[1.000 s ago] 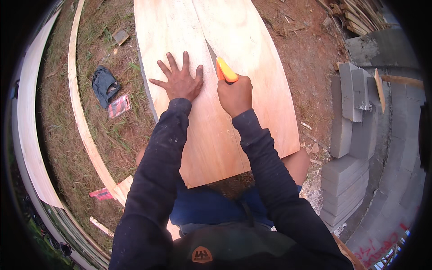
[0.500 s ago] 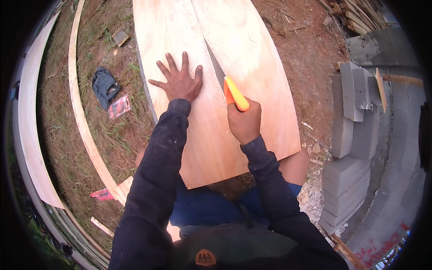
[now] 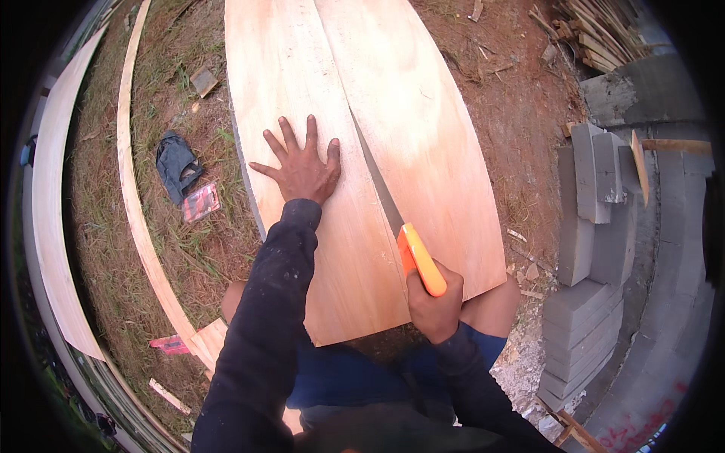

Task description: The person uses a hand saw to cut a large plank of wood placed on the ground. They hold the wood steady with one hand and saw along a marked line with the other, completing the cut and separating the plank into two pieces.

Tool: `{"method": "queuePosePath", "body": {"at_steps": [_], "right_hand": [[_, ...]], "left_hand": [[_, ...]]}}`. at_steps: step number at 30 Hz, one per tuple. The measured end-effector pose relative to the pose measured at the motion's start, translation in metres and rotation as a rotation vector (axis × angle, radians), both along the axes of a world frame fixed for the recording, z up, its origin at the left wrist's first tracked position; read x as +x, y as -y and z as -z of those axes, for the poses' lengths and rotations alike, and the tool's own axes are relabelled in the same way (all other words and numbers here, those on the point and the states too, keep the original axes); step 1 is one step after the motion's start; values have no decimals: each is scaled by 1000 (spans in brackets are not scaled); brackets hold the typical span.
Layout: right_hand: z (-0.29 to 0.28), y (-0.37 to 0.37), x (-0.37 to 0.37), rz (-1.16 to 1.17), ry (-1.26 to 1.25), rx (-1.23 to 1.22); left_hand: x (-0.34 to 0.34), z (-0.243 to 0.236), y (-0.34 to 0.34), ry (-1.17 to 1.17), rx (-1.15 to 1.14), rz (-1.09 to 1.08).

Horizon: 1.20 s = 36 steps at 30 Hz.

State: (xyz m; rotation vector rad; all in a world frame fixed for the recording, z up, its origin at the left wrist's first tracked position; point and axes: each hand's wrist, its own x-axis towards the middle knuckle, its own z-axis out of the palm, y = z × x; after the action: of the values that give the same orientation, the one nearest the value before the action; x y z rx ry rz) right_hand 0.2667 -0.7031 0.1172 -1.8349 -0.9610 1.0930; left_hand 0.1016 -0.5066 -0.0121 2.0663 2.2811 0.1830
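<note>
A pale plywood sheet [image 3: 340,279] lies in front of me, its near edge over my thighs. Spread flat on it, left of the long cut line, is my left hand [image 3: 306,171], holding nothing. My right hand [image 3: 438,303] wraps round the yellow-orange handle of a handsaw [image 3: 421,260], close to the sheet's near edge. The saw's grey blade [image 3: 381,185] stretches away from me along the cut. How much of it sits below the wood is hidden.
Left on the grass lie a dark plastic bag [image 3: 177,167], a red-and-clear packet [image 3: 201,202] and a long wooden strip [image 3: 134,196]. A longer pale board [image 3: 57,226] stands further left. Grey blocks [image 3: 578,325] are stacked at right, with a timber pile [image 3: 600,34] behind.
My right hand has drawn the handsaw back toward my body, and more blade shows along the cut. My left hand stays flat on the plywood; the view has shifted slightly.
</note>
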Motion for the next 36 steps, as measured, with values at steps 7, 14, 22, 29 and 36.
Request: {"method": "queuePosePath", "body": {"at_steps": [7,14,22,29,36], "right_hand": [[41,-72,-21,-38,66,158],[-49,70,5,-13,116,-102],[36,-115,-19,-5,163,72],[-59,97,9,45,124,-92],[47,-115,-17,21,154,141]], "left_hand": [[-3,8,2,-8,25,-5],[5,-2,-1,-22,16,10],[7,-1,-2,-23,-32,10],[8,-1,0,-26,6,16],[17,1,-1,-38,4,29]]}}
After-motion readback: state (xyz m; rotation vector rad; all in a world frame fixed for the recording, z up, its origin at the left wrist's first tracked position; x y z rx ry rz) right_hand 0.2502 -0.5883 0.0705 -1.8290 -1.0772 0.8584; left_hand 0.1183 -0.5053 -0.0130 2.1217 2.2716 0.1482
